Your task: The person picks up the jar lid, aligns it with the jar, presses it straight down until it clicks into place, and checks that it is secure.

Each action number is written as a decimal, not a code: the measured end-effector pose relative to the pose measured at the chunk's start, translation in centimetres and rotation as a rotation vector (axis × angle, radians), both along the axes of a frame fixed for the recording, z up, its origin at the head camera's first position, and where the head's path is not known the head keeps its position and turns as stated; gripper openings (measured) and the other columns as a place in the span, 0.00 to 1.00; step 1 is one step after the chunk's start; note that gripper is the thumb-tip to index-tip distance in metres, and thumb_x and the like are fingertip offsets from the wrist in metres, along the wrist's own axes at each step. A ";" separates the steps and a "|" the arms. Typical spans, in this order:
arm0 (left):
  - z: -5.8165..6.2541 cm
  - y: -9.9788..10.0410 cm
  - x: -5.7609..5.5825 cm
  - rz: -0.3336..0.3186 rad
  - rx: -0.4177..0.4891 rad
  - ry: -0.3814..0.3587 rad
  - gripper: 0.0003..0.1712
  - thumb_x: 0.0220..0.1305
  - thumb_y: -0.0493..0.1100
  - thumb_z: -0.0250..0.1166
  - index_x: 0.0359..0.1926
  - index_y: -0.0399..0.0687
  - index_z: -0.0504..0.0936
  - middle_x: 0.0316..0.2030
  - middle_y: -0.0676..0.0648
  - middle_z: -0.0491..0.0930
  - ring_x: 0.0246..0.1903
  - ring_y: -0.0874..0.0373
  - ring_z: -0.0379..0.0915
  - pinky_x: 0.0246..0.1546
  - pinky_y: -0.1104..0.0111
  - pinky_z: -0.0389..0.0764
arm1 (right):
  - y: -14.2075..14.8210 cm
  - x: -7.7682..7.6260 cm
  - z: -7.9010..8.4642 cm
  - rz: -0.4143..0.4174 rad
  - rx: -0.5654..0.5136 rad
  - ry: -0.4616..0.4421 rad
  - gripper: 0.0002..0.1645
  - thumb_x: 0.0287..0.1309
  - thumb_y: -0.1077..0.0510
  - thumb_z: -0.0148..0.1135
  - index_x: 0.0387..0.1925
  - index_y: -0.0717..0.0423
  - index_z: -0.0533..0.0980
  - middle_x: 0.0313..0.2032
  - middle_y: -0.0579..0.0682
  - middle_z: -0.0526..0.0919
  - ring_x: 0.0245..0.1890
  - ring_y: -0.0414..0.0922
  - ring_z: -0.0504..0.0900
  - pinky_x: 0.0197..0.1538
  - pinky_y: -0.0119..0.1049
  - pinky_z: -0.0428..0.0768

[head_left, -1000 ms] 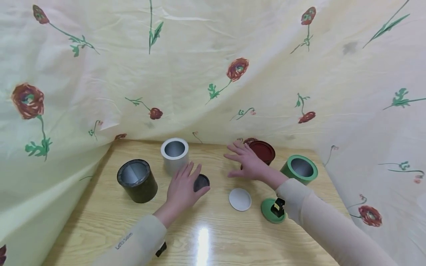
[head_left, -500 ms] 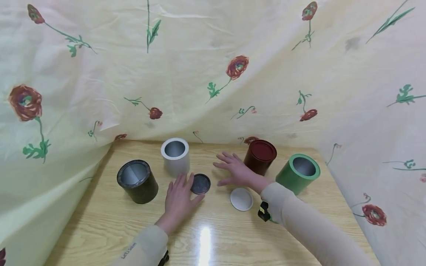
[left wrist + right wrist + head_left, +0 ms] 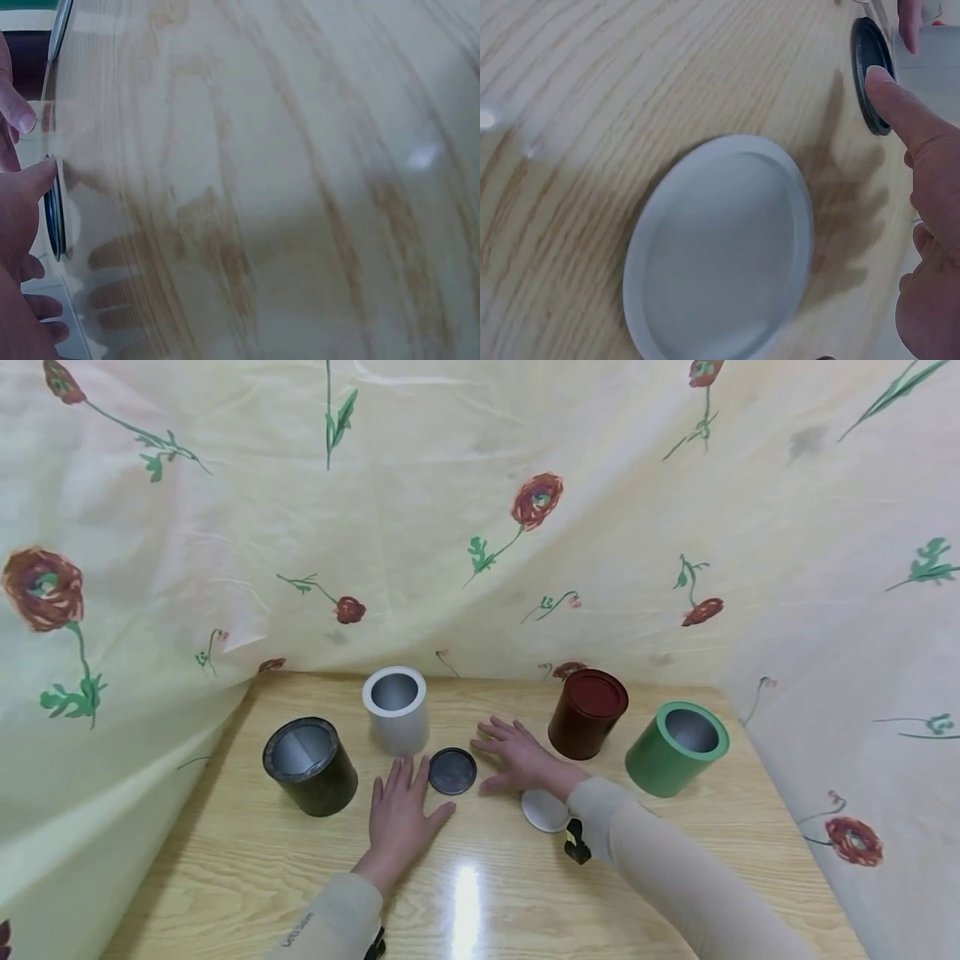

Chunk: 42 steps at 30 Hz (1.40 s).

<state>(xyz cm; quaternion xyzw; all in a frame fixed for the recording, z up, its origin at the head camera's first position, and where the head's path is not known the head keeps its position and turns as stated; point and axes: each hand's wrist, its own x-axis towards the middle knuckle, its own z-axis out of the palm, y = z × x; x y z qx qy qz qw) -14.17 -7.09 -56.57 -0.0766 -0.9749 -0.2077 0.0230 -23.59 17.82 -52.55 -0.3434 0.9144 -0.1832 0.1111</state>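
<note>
A round black lid [image 3: 453, 772] lies on the wooden table between the two hands. My left hand [image 3: 405, 818] is spread just left of it, fingers extended; whether it touches the lid I cannot tell. On the other side, my right hand [image 3: 523, 758] hovers with spread fingers, holding nothing. Below the right palm and wrist is a white lid [image 3: 544, 812], seen large in the right wrist view [image 3: 720, 255] and apart from the hand. An open white canister [image 3: 397, 718] stands beyond the left fingertips. A dark red canister [image 3: 588, 718], lid on, stands beyond the right hand.
An open black canister [image 3: 311, 768] stands at the left and an open green canister [image 3: 675, 752] at the right. Flowered cloth [image 3: 420, 527] hangs behind and along both sides of the wooden table [image 3: 247, 877].
My right hand has moved left and nearer, toward the black lid. The left hand has drawn back slightly, uncovering that lid. The green lid has become hidden behind the right sleeve.
</note>
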 end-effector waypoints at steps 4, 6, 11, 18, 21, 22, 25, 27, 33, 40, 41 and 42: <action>-0.2 0.0 0.0 0.010 -0.002 -0.013 0.51 0.69 0.67 0.69 0.81 0.42 0.66 0.80 0.32 0.60 0.81 0.35 0.51 0.78 0.34 0.54 | -0.2 0.0 -0.3 -0.010 0.003 -0.011 0.47 0.59 0.43 0.81 0.74 0.57 0.75 0.80 0.64 0.62 0.83 0.66 0.52 0.80 0.72 0.47; -0.2 0.0 -0.1 0.012 -0.005 -0.016 0.51 0.69 0.68 0.69 0.80 0.42 0.66 0.80 0.32 0.60 0.81 0.35 0.51 0.78 0.34 0.54 | -0.3 -0.1 -0.5 -0.010 0.008 -0.013 0.47 0.59 0.43 0.81 0.74 0.57 0.74 0.80 0.64 0.62 0.83 0.65 0.51 0.80 0.71 0.47; -0.4 -0.1 0.0 0.016 -0.023 -0.025 0.51 0.69 0.69 0.68 0.80 0.41 0.68 0.80 0.32 0.61 0.81 0.36 0.51 0.78 0.33 0.54 | -0.5 0.0 -0.9 -0.012 -0.002 -0.024 0.47 0.59 0.44 0.81 0.75 0.57 0.74 0.80 0.64 0.62 0.83 0.65 0.51 0.80 0.71 0.47; -0.7 0.0 0.0 0.026 -0.017 -0.045 0.50 0.70 0.69 0.67 0.79 0.42 0.69 0.80 0.32 0.61 0.82 0.36 0.51 0.78 0.34 0.52 | -0.7 0.2 -1.3 -0.009 -0.008 -0.017 0.47 0.58 0.45 0.82 0.73 0.58 0.75 0.79 0.66 0.63 0.82 0.67 0.53 0.80 0.72 0.49; -0.7 0.0 0.0 0.031 -0.016 -0.057 0.50 0.70 0.70 0.66 0.80 0.42 0.68 0.80 0.33 0.60 0.82 0.35 0.50 0.79 0.34 0.51 | -0.7 0.2 -1.5 -0.007 -0.007 -0.017 0.46 0.58 0.45 0.81 0.73 0.58 0.75 0.79 0.66 0.63 0.82 0.67 0.53 0.80 0.72 0.50; -0.7 0.0 0.0 0.033 -0.017 -0.059 0.50 0.70 0.70 0.66 0.80 0.43 0.69 0.80 0.33 0.60 0.82 0.35 0.49 0.79 0.34 0.51 | -0.7 0.2 -1.5 -0.007 -0.010 -0.014 0.46 0.58 0.45 0.81 0.73 0.58 0.75 0.79 0.66 0.63 0.82 0.67 0.54 0.80 0.72 0.50; -0.7 0.1 0.0 0.036 -0.030 -0.063 0.50 0.70 0.70 0.65 0.79 0.43 0.69 0.81 0.33 0.60 0.82 0.36 0.49 0.79 0.34 0.51 | -0.7 0.2 -1.8 0.001 -0.025 0.001 0.45 0.58 0.45 0.82 0.72 0.58 0.76 0.79 0.66 0.64 0.82 0.67 0.55 0.79 0.72 0.51; -0.8 0.0 0.0 0.039 -0.032 -0.061 0.49 0.70 0.70 0.65 0.79 0.44 0.70 0.80 0.34 0.60 0.82 0.36 0.49 0.79 0.34 0.52 | -0.7 0.2 -2.1 0.005 -0.036 0.012 0.45 0.57 0.45 0.82 0.71 0.58 0.77 0.78 0.66 0.65 0.81 0.67 0.56 0.79 0.73 0.52; -0.8 0.1 -0.1 0.044 -0.037 -0.040 0.47 0.68 0.71 0.68 0.76 0.45 0.75 0.79 0.34 0.64 0.81 0.35 0.51 0.78 0.35 0.56 | -0.8 0.5 -2.5 -0.003 -0.087 -0.002 0.44 0.56 0.46 0.84 0.70 0.59 0.78 0.78 0.66 0.66 0.81 0.68 0.56 0.79 0.73 0.51; -0.9 0.1 -0.1 0.023 -0.063 0.008 0.45 0.65 0.70 0.71 0.72 0.47 0.79 0.77 0.35 0.67 0.80 0.35 0.55 0.77 0.36 0.59 | -1.0 1.0 -2.8 0.002 -0.152 -0.013 0.43 0.55 0.50 0.84 0.68 0.62 0.79 0.77 0.66 0.67 0.80 0.69 0.56 0.78 0.74 0.51; -0.9 0.1 -0.2 0.020 -0.064 0.015 0.45 0.65 0.70 0.71 0.72 0.47 0.80 0.77 0.36 0.68 0.80 0.35 0.55 0.77 0.36 0.59 | -1.0 1.1 -2.8 0.001 -0.155 -0.008 0.42 0.55 0.50 0.84 0.68 0.63 0.79 0.77 0.66 0.68 0.80 0.69 0.57 0.78 0.74 0.52; -0.9 0.1 -0.1 0.017 -0.062 0.022 0.45 0.64 0.71 0.71 0.72 0.47 0.80 0.77 0.36 0.68 0.80 0.35 0.55 0.77 0.36 0.60 | -1.0 1.1 -2.8 0.000 -0.157 -0.008 0.42 0.56 0.50 0.84 0.68 0.63 0.79 0.77 0.66 0.68 0.80 0.69 0.57 0.78 0.74 0.51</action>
